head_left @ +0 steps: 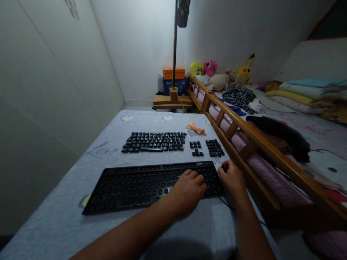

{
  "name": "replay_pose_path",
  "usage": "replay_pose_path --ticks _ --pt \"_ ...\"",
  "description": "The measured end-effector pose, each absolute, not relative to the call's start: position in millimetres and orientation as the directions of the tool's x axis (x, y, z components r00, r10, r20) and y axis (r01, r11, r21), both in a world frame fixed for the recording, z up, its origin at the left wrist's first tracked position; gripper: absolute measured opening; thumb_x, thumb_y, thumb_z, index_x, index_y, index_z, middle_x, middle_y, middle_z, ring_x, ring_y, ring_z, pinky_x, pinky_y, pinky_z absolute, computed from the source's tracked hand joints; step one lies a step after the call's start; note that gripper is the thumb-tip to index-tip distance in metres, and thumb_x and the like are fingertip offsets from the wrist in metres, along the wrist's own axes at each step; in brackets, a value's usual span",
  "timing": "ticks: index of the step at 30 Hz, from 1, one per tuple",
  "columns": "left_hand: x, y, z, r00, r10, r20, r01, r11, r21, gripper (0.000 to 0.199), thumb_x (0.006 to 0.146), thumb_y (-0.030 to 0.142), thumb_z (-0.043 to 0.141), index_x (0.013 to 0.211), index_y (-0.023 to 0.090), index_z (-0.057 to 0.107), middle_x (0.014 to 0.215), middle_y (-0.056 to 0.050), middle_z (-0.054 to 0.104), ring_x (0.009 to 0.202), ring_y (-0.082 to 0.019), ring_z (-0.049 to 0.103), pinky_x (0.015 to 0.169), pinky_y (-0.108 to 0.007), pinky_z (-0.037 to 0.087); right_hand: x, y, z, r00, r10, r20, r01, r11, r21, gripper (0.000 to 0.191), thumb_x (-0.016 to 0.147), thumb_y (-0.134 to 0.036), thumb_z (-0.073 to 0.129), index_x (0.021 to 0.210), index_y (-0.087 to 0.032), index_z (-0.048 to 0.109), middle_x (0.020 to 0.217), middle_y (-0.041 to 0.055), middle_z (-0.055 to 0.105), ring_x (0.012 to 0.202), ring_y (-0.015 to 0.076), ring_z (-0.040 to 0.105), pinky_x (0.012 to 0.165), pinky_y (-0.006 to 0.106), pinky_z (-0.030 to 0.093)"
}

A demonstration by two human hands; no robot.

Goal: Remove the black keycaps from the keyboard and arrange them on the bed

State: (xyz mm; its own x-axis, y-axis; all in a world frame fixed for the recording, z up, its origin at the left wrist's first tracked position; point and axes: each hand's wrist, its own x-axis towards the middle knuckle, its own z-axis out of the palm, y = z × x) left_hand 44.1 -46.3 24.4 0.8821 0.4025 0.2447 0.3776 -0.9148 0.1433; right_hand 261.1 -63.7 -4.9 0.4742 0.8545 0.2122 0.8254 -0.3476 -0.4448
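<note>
A black keyboard (135,186) with its keycaps off lies on the cloth-covered surface, bare key posts showing. My left hand (189,187) rests on its right part, fingers curled and tips hidden, so whatever they may hold is not visible. Just off the keyboard's right end, my right hand (231,177) is closed around the dark handle of a keycap puller (218,161), whose two thin wires point toward the loose number-pad keycaps (215,147). Behind the keyboard, the main block of black keycaps (157,141) is laid out in rows, with the arrow and navigation keycaps (195,145) beside it.
An orange cloth item (195,128) lies beyond the keycaps. A wooden bed rail (238,124) runs close along the right side. The keyboard cable (227,205) trails off to the right. A lamp stand (175,47) rises behind the far edge, and a pale cabinet (54,90) stands left.
</note>
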Motion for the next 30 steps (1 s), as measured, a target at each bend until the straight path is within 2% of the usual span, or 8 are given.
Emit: replay_pose_path --ticks 6,10,14,18,20,23,26,30 --pt "18 -53 58 0.881 0.431 0.194 0.407 -0.901 0.153 0.006 0.089 0.018 0.059 0.084 0.019 0.062 0.084 -0.004 0.065 0.082 -0.021 0.058 0.081 -0.038 0.044 268 -67 -3 0.494 0.855 0.157 0.795 -0.371 -0.480 0.018 0.077 -0.037 0.051 0.078 -0.021 0.060 0.080 0.0064 0.067 0.075 0.0217 0.062 0.069 0.030 0.041" --pt "-27 -35 75 0.813 0.548 0.197 0.503 -0.831 0.237 0.010 0.090 0.020 0.056 0.089 0.020 0.066 0.091 -0.004 0.067 0.088 -0.021 0.060 0.083 -0.037 0.046 276 -73 -1 0.481 0.871 0.102 0.783 -0.374 -0.498 0.022 0.075 -0.042 0.054 0.075 -0.021 0.060 0.074 0.0052 0.067 0.070 0.0207 0.061 0.065 0.030 0.040" --pt "-91 6 64 0.573 0.749 0.333 0.641 -0.662 0.388 0.022 0.092 0.028 0.049 0.101 0.019 0.067 0.109 -0.008 0.067 0.101 -0.023 0.062 0.090 -0.038 0.049 281 -77 -1 0.440 0.897 0.052 0.785 -0.355 -0.507 0.025 0.075 -0.044 0.055 0.076 -0.021 0.063 0.074 0.0043 0.067 0.070 0.0201 0.062 0.064 0.029 0.040" --pt "-144 38 37 0.262 0.878 0.400 0.774 -0.439 0.456 0.030 0.086 0.041 0.052 0.094 0.019 0.070 0.112 -0.010 0.066 0.108 -0.029 0.060 0.101 -0.045 0.045 283 -79 -1 0.417 0.909 -0.002 0.790 -0.363 -0.494 0.025 0.076 -0.046 0.056 0.077 -0.021 0.063 0.073 0.0030 0.067 0.069 0.0198 0.062 0.062 0.028 0.040" --pt "-161 45 26 0.148 0.907 0.395 0.796 -0.346 0.496 0.032 0.085 0.045 0.051 0.093 0.020 0.071 0.112 -0.009 0.067 0.109 -0.028 0.060 0.101 -0.043 0.045 284 -80 -1 0.403 0.915 -0.020 0.782 -0.355 -0.512 0.025 0.076 -0.046 0.056 0.076 -0.021 0.063 0.072 0.0029 0.067 0.070 0.0198 0.063 0.062 0.028 0.040" --pt "-178 48 18 -0.008 0.949 0.315 0.787 -0.188 0.587 0.037 0.082 0.050 0.051 0.094 0.020 0.070 0.109 -0.008 0.068 0.096 -0.026 0.064 0.086 -0.036 0.051 284 -80 0 0.389 0.921 -0.022 0.775 -0.340 -0.532 0.027 0.076 -0.046 0.055 0.075 -0.021 0.063 0.074 0.0038 0.068 0.071 0.0201 0.064 0.063 0.028 0.041" --pt "-189 51 17 -0.109 0.973 0.202 0.789 -0.039 0.613 0.043 0.076 0.055 0.055 0.093 0.020 0.071 0.101 -0.008 0.070 0.083 -0.025 0.064 0.078 -0.034 0.052 284 -80 2 0.403 0.915 -0.021 0.780 -0.356 -0.514 0.028 0.074 -0.047 0.056 0.075 -0.021 0.064 0.073 0.0043 0.068 0.070 0.0205 0.064 0.062 0.028 0.041" --pt "-197 55 18 -0.092 0.996 0.004 0.703 0.063 0.709 0.048 0.066 0.062 0.062 0.089 0.021 0.074 0.085 -0.005 0.072 0.082 -0.027 0.067 0.073 -0.032 0.052 282 -80 4 0.432 0.901 -0.031 0.778 -0.391 -0.491 0.030 0.073 -0.048 0.056 0.079 -0.021 0.065 0.071 0.0035 0.067 0.067 0.0203 0.063 0.060 0.028 0.040"
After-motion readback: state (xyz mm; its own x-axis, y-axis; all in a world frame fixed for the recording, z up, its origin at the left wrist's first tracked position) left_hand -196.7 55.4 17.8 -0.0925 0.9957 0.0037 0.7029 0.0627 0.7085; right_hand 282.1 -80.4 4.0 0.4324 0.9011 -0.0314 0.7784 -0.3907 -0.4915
